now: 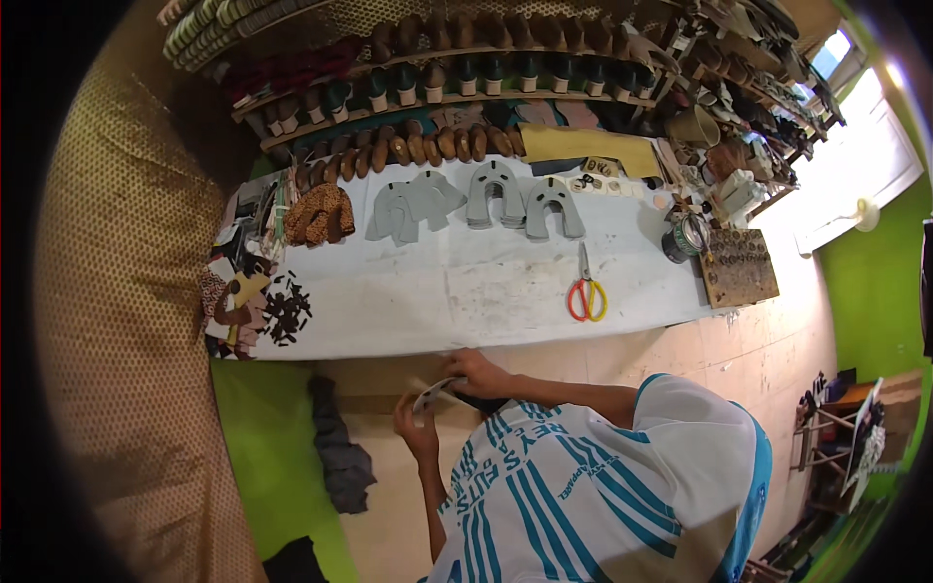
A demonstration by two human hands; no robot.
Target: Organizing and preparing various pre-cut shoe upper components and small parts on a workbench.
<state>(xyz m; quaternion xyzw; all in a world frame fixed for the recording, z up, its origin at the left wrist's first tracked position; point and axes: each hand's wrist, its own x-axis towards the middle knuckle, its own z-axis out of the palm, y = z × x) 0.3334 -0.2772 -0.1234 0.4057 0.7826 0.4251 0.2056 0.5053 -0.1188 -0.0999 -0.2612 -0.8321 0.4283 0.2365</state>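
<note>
In front of the table's near edge, my left hand (416,428) and my right hand (474,373) hold a pale grey cut piece (428,396) with dark marks between them. It looks like the grey shoe-upper pieces on the table, though it is partly hidden and slightly blurred. My left fingers pinch its lower left end; the right fingers close over its upper right end. On the white-covered table (437,291) sit two stacks of horseshoe-shaped grey shoe-upper pieces (554,206), with more grey pieces (397,212) to their left. Red-and-yellow-handled scissors (587,296) lie at right.
Small dark strips (288,311) and fabric scraps (229,316) cover the table's left end, below leopard-print pieces (319,214). A can (686,239) and a studded board (741,270) are at right. Shoe lasts (418,148) line the back. A dark cloth (338,452) lies below.
</note>
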